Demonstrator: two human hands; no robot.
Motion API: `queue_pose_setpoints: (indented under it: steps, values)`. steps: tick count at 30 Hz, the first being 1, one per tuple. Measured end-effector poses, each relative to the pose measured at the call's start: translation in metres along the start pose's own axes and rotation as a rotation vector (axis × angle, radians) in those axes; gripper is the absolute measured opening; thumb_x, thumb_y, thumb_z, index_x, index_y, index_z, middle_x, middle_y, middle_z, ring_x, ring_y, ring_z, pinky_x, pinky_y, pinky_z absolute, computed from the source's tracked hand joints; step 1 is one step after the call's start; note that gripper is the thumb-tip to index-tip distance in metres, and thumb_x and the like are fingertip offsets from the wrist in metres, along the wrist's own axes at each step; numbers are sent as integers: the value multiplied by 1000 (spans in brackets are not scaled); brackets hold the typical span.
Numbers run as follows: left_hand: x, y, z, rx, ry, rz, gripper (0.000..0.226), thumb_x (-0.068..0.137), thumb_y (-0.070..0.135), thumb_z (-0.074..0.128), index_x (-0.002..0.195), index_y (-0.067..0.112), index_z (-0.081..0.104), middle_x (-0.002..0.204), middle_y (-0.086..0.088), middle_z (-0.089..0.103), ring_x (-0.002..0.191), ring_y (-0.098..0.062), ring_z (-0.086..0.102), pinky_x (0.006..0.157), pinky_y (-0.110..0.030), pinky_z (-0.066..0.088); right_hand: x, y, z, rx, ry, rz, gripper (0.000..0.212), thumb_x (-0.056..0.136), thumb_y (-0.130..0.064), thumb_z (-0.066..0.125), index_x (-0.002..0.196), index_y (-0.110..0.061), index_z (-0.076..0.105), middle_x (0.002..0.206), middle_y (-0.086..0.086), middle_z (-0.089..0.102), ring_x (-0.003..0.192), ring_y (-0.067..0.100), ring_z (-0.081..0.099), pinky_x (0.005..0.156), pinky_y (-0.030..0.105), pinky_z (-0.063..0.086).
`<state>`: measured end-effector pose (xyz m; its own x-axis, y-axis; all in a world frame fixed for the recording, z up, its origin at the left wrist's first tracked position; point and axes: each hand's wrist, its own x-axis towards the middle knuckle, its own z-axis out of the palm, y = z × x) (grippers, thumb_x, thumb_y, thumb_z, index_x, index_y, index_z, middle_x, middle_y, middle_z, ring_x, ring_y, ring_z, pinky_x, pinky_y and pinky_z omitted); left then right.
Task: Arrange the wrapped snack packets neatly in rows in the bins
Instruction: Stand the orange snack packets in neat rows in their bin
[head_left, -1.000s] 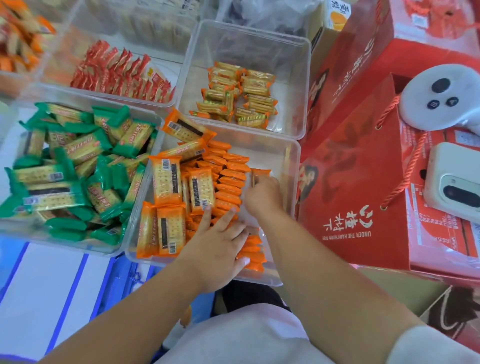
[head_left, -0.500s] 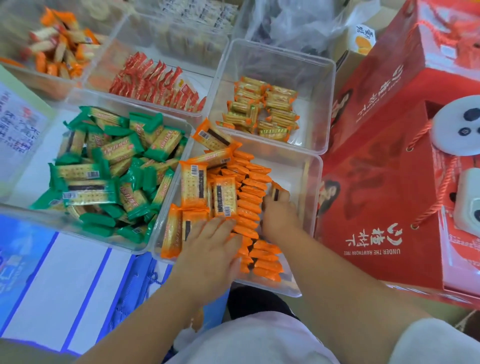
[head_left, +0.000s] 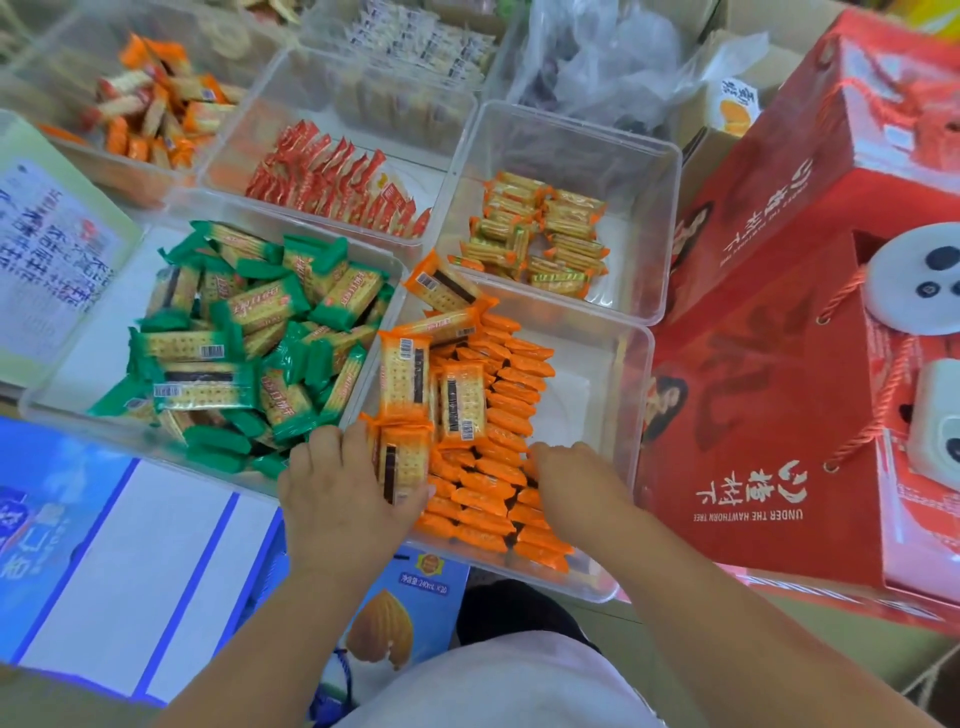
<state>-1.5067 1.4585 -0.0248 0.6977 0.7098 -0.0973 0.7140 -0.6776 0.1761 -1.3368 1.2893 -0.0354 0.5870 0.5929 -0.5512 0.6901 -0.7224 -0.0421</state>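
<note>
Bin (head_left: 618, 374) | left hand (head_left: 343, 493) grips orange packets (head_left: 402, 462) | right hand (head_left: 571, 478) touches row (head_left: 506, 410)

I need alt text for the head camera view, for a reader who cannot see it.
Two hands work in a clear bin of orange packets: the left hand grips a flat one at the near left corner, the right hand touches the standing row. Loose green packets fill the bin to its left.

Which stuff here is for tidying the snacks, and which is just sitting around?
For the job: orange packets, clear bin, left hand, right hand, green packets, red packets, gold packets.
Just lying about: red gift boxes, plastic bag, blue carton, white gadget.
</note>
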Motion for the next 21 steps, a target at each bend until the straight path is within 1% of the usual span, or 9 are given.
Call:
queue_pose_setpoints:
  steps: [3, 5, 6, 8, 10, 12, 15, 18, 21]
  values:
    - [1, 5, 1, 15, -4, -16, 102, 56, 71, 80, 129, 6, 53, 111, -14, 51, 98, -33, 47, 79, -48, 45, -6, 3, 5, 36, -56, -42, 25, 84, 2, 45, 101, -17, 43, 99, 9, 59, 92, 30, 53, 58, 32, 30]
    - [2, 6, 0, 58, -10, -11, 102, 58, 72, 79, 132, 7, 52, 115, -12, 50, 100, -32, 46, 82, -47, 45, -8, 2, 7, 92, -37, -47, 26, 88, -4, 45, 111, -14, 49, 100, 9, 60, 84, 28, 50, 55, 32, 32]
    - [2, 7, -1, 87, -9, 4, 99, 59, 70, 79, 132, 8, 51, 117, -12, 49, 101, -31, 46, 82, -46, 45, -8, 2, 7, 121, -14, -45, 26, 91, -8, 45, 116, -14, 51, 102, 9, 61, 87, 28, 52, 59, 33, 38]
    - [1, 7, -2, 114, 1, 64, 89, 60, 60, 82, 129, 10, 55, 118, -12, 51, 101, -31, 47, 82, -47, 43, -10, 3, 4, 166, 77, -39, 25, 97, -20, 46, 119, -15, 57, 108, 8, 63, 100, 29, 55, 73, 37, 49]
    - [-2, 7, -4, 99, 8, 135, 75, 59, 47, 83, 122, 14, 59, 118, -12, 55, 101, -33, 47, 82, -48, 42, -12, 4, 0, 201, 184, -39, 28, 101, -31, 45, 117, -16, 63, 107, 5, 65, 104, 28, 56, 78, 38, 50]
    - [-5, 7, -4, 86, 4, 186, 63, 61, 40, 79, 116, 18, 60, 114, -8, 59, 99, -31, 47, 82, -48, 41, -13, 4, -5, 233, 259, -42, 30, 101, -36, 46, 114, -18, 65, 108, 2, 66, 106, 26, 56, 81, 39, 51]
    - [-7, 8, -6, 34, -9, 178, 71, 62, 34, 78, 128, 19, 56, 112, -4, 62, 99, -30, 49, 85, -48, 42, -12, 1, -9, 328, 285, -69, 31, 101, -36, 50, 122, -19, 64, 118, 1, 66, 113, 23, 54, 88, 38, 49]
    - [-7, 8, -8, -44, -32, 168, 83, 63, 29, 77, 139, 14, 49, 117, -6, 61, 104, -31, 54, 89, -49, 46, -11, -8, -10, 487, 279, -103, 36, 100, -36, 55, 132, -21, 60, 129, -1, 62, 122, 19, 51, 95, 31, 44]
    - [-6, 11, -7, -102, -103, 164, 86, 71, 30, 74, 146, 8, 40, 127, -9, 53, 110, -30, 54, 93, -46, 49, -11, -25, -10, 627, 233, -136, 40, 98, -36, 58, 136, -23, 56, 132, -2, 59, 121, 16, 54, 96, 29, 44]
